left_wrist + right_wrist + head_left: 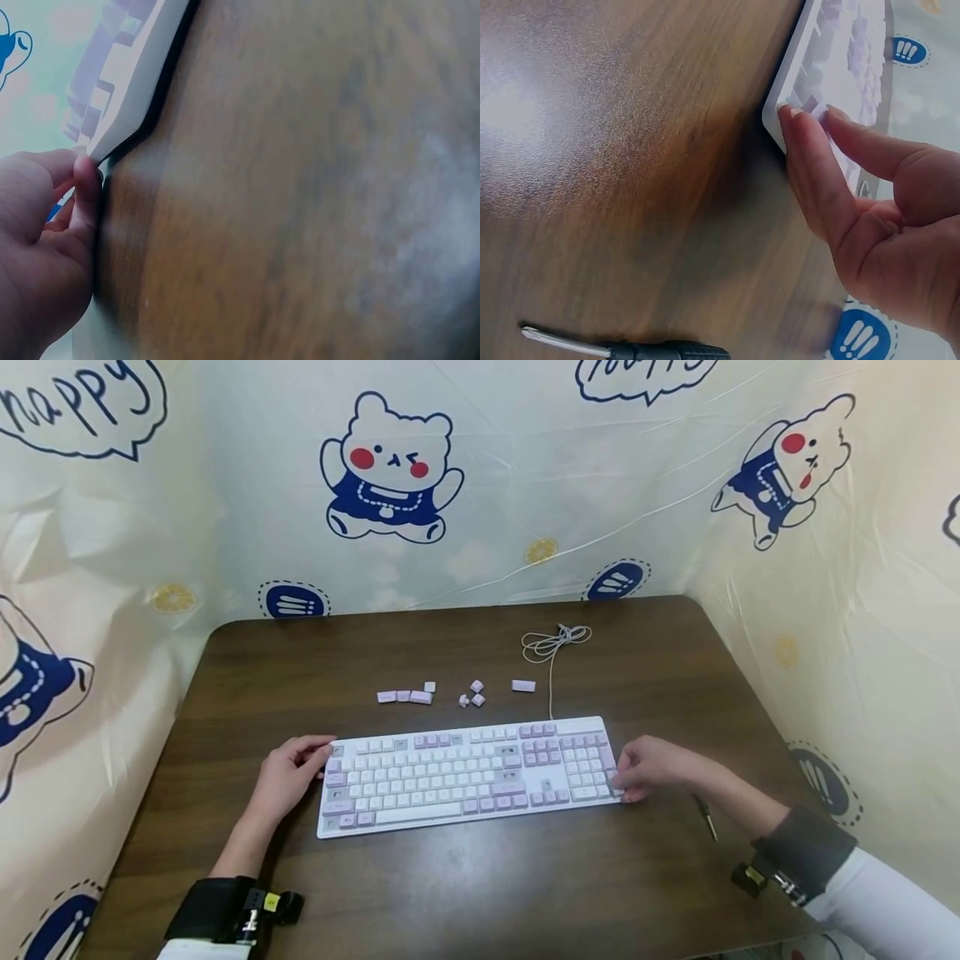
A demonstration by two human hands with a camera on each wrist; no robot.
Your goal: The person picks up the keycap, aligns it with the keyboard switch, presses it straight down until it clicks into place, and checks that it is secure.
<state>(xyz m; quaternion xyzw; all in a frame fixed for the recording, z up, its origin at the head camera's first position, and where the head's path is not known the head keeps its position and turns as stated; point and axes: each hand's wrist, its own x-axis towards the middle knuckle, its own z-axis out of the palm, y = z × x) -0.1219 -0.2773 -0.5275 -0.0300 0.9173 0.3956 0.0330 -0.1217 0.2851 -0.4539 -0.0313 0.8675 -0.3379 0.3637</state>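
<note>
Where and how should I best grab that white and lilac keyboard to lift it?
Probably take the keyboard by its two short ends, left hand from the left, right hand from the right: it is long, flat and narrow, keys cover most of its top, and loose keycaps lie beyond its far edge.

Keyboard (465,777) smooth plastic; tabletop (465,893) wood-grained, glossy; tool shaft (566,341) shiny metal; backdrop (517,452) creased, plastic-looking sheet

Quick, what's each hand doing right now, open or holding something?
Left hand: holding the keyboard at its left end.
Right hand: pinching a keycap at the right end.
</note>
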